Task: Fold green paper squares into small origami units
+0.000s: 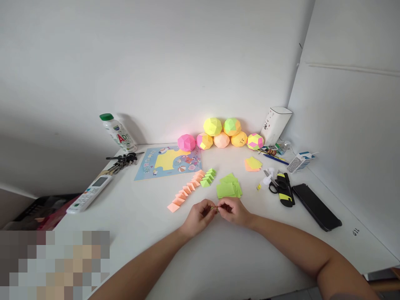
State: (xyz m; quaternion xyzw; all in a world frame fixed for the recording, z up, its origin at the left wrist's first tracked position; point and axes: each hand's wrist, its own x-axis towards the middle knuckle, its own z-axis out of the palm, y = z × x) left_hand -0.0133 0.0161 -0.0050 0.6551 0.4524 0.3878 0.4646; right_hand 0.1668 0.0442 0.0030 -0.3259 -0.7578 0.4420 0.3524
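**Both grips pinch one green bit [214,208] by the green pile [225,191]**

The left grip [199,218] and the right grip [235,211] meet just in front of the green pile, on the near side of the tabletop [134,221]. Their fingertips squeeze the little green bit between them. It sits right in the middle, with the left grip on one side and the right grip on the other. Fingers hide most of it, so I cannot tell its shape.

Left of the pile, and a little behind it, is a short row of green folds [206,180]. Farther left is a longer row of peach folds [186,190]. Some yellow and orange notes [253,163] are behind the pile and to its right. Seven paper balls [221,140] sit well behind it, two on top of five. The scissors [273,189] lie to its right, and the black phone [317,207] is farther right.
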